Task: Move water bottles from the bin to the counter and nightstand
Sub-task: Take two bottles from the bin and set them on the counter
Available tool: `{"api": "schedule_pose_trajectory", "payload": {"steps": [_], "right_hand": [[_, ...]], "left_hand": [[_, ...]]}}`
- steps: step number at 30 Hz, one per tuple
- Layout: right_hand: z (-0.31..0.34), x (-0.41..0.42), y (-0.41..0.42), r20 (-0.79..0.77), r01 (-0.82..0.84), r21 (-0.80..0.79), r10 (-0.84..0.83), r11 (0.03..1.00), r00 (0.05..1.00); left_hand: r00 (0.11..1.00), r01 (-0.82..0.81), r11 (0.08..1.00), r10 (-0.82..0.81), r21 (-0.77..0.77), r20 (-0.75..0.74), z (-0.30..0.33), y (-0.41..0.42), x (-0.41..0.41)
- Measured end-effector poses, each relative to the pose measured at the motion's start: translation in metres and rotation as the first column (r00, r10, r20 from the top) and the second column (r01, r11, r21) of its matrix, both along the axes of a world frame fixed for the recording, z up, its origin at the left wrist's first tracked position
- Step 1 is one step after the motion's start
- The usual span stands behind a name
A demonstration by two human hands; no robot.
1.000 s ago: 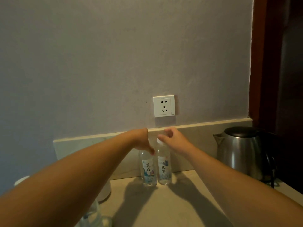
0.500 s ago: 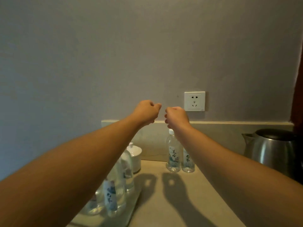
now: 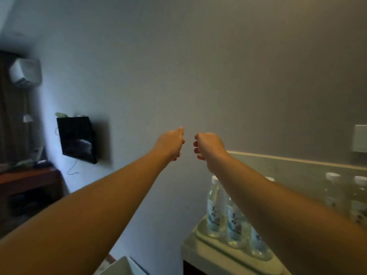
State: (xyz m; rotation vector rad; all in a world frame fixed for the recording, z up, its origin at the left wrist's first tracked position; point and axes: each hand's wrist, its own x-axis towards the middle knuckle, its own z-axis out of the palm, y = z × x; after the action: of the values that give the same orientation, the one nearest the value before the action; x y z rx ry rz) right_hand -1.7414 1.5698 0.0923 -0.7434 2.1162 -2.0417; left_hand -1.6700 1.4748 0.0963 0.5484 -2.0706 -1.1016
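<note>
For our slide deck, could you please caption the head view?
Both hands, left and right, raised empty with curled fingers above water bottles on the counter tray.

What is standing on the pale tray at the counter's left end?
On the tray, clear labelled water bottles stand upright with white caps. Three show; the right forearm covers the tray's far part, so any more cannot be counted.

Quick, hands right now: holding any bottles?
Left hand: closed fist, holding nothing.
Right hand: closed fist, holding nothing.
</note>
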Motion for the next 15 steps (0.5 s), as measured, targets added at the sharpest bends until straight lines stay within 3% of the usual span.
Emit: {"api": "schedule_pose_trajectory", "payload": {"steps": [8, 15], "right_hand": [[-0.03, 0.11, -0.152, 0.116, -0.177, 0.009, 0.174, 0.984, 0.978], [-0.078, 0.142, -0.258, 0.233, -0.223, 0.056, 0.204, 0.973, 0.951]], "left_hand": [[0.991, -0.128, 0.982, 0.131, 0.138, -0.008, -0.033, -0.138, 0.135], [0.99, -0.138, 0.965, 0.14, 0.222, 0.009, -0.078, -0.23, 0.164]]}}
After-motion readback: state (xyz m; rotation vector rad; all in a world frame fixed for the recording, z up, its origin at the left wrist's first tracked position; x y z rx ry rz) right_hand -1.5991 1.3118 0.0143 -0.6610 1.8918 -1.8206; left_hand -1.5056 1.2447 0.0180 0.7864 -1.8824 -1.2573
